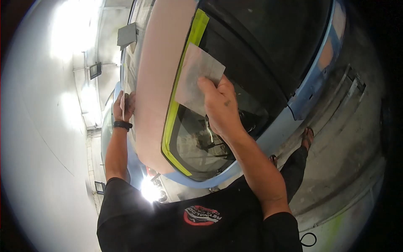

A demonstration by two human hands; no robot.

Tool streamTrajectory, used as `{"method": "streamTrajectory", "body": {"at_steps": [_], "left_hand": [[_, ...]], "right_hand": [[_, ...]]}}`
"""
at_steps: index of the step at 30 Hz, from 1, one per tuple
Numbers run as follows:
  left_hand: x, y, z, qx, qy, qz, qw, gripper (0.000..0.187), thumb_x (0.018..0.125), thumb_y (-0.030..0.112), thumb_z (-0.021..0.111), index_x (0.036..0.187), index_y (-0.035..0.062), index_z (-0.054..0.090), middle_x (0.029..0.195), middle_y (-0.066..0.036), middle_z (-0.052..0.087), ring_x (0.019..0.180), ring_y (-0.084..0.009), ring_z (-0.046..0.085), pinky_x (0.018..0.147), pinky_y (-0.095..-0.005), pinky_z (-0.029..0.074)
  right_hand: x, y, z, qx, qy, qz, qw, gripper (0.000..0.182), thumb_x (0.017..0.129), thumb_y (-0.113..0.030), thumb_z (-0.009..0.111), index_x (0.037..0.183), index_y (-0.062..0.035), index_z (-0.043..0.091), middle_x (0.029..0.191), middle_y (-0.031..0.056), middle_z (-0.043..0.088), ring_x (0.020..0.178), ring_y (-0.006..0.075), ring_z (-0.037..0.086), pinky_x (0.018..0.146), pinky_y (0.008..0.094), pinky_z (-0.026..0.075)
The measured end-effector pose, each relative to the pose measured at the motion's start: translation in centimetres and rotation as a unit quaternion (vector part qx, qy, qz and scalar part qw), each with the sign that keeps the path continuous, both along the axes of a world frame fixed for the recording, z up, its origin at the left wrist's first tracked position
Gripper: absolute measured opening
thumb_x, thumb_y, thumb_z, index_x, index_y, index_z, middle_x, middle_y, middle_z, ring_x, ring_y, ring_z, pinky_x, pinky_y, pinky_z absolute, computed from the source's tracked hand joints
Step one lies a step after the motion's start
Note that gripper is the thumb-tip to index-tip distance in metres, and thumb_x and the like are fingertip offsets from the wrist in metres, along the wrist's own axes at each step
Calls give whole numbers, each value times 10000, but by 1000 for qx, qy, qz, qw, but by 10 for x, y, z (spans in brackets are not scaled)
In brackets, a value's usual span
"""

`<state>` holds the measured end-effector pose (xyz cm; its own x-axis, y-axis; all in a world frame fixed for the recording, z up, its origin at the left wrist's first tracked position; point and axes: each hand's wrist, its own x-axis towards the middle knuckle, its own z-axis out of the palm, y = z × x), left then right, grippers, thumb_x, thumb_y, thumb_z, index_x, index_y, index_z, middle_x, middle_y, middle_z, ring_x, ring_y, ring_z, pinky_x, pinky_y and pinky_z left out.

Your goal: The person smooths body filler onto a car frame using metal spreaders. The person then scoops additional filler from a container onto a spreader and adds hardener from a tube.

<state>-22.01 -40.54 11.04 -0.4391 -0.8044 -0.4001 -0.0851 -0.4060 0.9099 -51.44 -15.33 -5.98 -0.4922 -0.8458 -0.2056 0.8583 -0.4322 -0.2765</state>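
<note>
In my right hand point(221, 103) is a greyish sheet of sandpaper point(196, 77), pinched by its lower right part with the thumb on top. The sheet overlaps the yellow-green masking tape point(173, 113) that runs along the car's side window. My left hand point(125, 105) is at the far edge of the pinkish, sanded roof panel point(161, 63). Its fingers close around a thin pale sheet point(122, 106), which shows edge-on.
Dark side glass point(252, 46) lies right of the tape, bordered by blue bodywork point(300, 103). A grey folded sheet point(127, 36) rests by the roof's far edge. A bright lamp point(151, 190) shines low behind the car. A white wall point(42, 138) stands at left.
</note>
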Motion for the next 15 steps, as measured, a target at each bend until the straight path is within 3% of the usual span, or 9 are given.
{"method": "streamTrajectory", "body": {"at_steps": [5,8,15], "left_hand": [[4,-5,0,1,-4,23,1000,385,1042,311,479,842,12,615,1063,-272,694,934,-354,726,731,-440,651],[-2,3,0,-14,-20,45,999,374,1040,302,485,837,16,612,1061,-274,693,904,-351,732,732,-434,654],[0,-1,3,29,-3,9,1000,438,1051,335,445,865,-5,650,1085,-270,695,921,-347,732,764,-453,648]], "right_hand": [[-16,-7,4,30,35,-22,999,297,923,-143,517,1107,63,625,972,152,696,900,199,643,838,348,493],[-23,-9,4,14,53,-3,999,287,963,-100,528,1197,55,588,1113,95,654,983,140,608,899,293,476],[-33,-17,5,31,66,-5,997,267,950,-107,527,1142,58,610,1053,83,658,934,123,592,848,282,473]]}}
